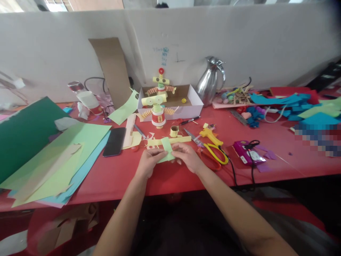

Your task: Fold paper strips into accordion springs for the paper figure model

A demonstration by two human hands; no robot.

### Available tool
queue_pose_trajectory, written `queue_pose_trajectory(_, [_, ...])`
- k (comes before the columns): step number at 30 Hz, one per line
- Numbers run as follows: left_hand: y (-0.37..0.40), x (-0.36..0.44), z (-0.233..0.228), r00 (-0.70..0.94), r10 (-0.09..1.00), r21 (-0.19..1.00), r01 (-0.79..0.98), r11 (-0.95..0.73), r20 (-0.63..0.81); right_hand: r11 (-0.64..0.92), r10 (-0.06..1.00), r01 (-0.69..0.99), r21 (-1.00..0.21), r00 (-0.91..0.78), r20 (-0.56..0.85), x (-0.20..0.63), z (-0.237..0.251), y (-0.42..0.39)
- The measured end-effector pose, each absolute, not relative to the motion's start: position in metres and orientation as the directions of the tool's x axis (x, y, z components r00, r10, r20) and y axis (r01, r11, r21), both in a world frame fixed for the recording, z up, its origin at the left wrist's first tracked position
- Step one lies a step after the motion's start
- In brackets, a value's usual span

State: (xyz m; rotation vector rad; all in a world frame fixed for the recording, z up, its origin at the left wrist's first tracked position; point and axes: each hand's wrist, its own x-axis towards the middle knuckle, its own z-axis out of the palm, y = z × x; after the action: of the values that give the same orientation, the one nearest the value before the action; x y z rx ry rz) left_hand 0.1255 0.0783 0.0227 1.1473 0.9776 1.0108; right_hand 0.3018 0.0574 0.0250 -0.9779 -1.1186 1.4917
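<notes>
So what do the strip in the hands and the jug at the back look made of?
The light green strip, pinched by the left hand and right hand, looks like thin matte paper: flat colour, bending. The jug seems polished metal, mirror-bright with reflections.

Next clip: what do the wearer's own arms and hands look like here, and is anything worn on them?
Both forearms are bare right up to the bottom edge of the picture; no sleeves show. The left hand and right hand have no gloves. No watch, bracelet or ring can be made out, and no markings show on either arm.
</notes>
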Motion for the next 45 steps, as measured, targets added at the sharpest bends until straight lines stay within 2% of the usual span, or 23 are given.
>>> queue_pose_trajectory(6, [0.078, 0.128, 0.022, 0.192, 0.981, 0.992, -0.116, 0.043, -0.020, -0.171, 0.970, -0.297, -0.939, -0.219, -0.107, 0.302, 0.026, 0.059])
queue_pose_trajectory(14, [0.078, 0.122, 0.024, 0.288, 0.957, 0.999, -0.052, 0.009, 0.006, -0.246, 0.962, -0.364, -0.898, -0.204, -0.181, 0.303, 0.025, 0.058])
queue_pose_trajectory(21, [0.079, 0.119, 0.029, 0.335, 0.929, 0.975, 0.098, -0.199, 0.156, -0.207, 0.968, -0.368, -0.906, -0.214, -0.135, 0.304, 0.026, 0.057])
queue_pose_trajectory(26, [0.077, 0.119, 0.028, 0.324, 0.874, 0.858, 0.252, -0.448, 0.361, -0.196, 0.964, -0.360, -0.912, -0.243, -0.111, 0.305, 0.028, 0.056])
queue_pose_trajectory(30, [0.074, 0.117, 0.030, 0.352, 0.814, 0.774, 0.289, -0.563, 0.461, -0.087, 0.978, -0.221, -0.971, -0.204, -0.042, 0.303, 0.027, 0.055])
queue_pose_trajectory(34, [0.074, 0.115, 0.031, 0.320, 0.871, 0.860, 0.234, -0.454, 0.373, -0.006, 0.981, -0.141, -0.990, -0.192, 0.021, 0.302, 0.023, 0.055])
queue_pose_trajectory(37, [0.075, 0.116, 0.028, 0.287, 0.940, 0.968, 0.111, -0.224, 0.185, 0.049, 0.981, -0.116, -0.992, -0.180, 0.069, 0.302, 0.021, 0.056])
queue_pose_trajectory(40, [0.076, 0.119, 0.025, 0.295, 0.954, 0.995, 0.076, -0.068, 0.043, 0.128, 0.977, -0.080, -0.989, -0.158, 0.140, 0.301, 0.020, 0.056])
queue_pose_trajectory(42, [0.077, 0.120, 0.024, 0.290, 0.956, 0.994, 0.084, -0.076, 0.048, 0.191, 0.975, -0.040, -0.981, -0.111, 0.195, 0.300, 0.019, 0.055])
queue_pose_trajectory(45, [0.077, 0.121, 0.024, 0.272, 0.948, 0.976, 0.094, -0.198, 0.166, 0.263, 0.964, 0.009, -0.965, -0.048, 0.262, 0.297, 0.019, 0.053])
